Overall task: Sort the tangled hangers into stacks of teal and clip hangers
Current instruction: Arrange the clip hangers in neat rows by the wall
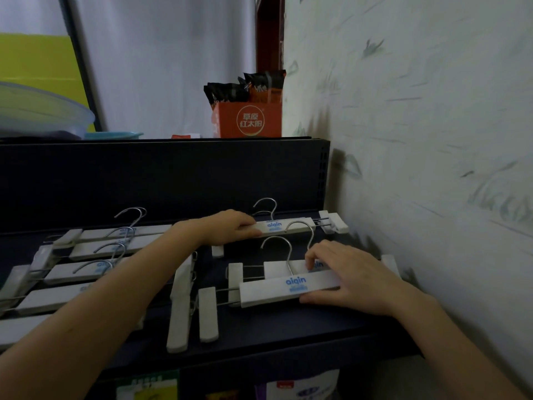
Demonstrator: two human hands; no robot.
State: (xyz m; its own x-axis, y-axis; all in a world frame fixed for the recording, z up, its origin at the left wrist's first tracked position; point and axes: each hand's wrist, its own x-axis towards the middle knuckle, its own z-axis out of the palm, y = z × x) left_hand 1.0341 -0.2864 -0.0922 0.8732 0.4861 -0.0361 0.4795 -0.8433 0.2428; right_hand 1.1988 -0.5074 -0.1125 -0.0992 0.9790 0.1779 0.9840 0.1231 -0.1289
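Note:
White clip hangers with metal hooks and blue "aiqin" print lie on a dark shelf (288, 324). My left hand (230, 225) grips the left end of the far clip hanger (288, 226) at the back right. My right hand (343, 274) rests on the right end of the near clip hanger (277, 290), thumb under its front edge, fingers over a second hanger (284, 268) just behind it. A row of several overlapping clip hangers (95, 249) fills the shelf's left side. No teal hanger is visible.
A patterned wall (432, 140) stands close on the right. The shelf's dark back panel (161, 174) rises behind the hangers. An orange box (248, 119) with snack packets sits above it. Two loose white clips (207, 313) lie at the shelf's front middle.

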